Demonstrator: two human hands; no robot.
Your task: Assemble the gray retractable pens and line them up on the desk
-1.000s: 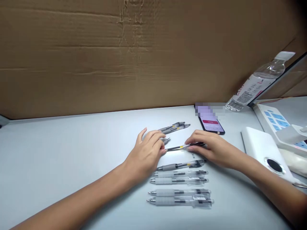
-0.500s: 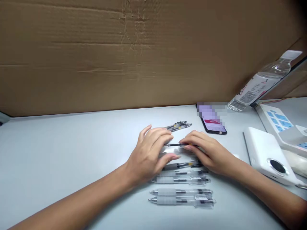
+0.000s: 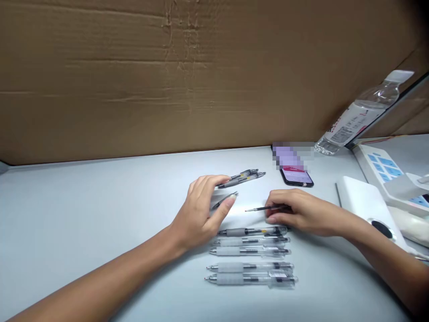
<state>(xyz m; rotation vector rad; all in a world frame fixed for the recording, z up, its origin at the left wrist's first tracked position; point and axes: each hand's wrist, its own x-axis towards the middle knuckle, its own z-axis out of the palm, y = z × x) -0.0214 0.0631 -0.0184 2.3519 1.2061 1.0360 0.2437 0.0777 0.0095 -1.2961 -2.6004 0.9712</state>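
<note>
White table [image 3: 83, 214], cardboard wall [image 3: 117, 80] behind; right hand [image 3: 295, 208] pinching thin black refill [image 3: 263, 208], rear inside grip, tip jutting toward left hand [image 3: 204, 210], fingers spread round grey pen part [image 3: 221, 201], contact unclear; 5 pens [image 3: 231, 279] nearer camera

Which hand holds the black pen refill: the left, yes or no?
No, the right hand holds the black pen refill.

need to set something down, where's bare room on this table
Widest: left on the table, between cardboard wall and left arm. Another: below the lowest pen, left of the right arm. Crowded: the middle, with more pens; the right, with phone, bottle and white device.
</note>
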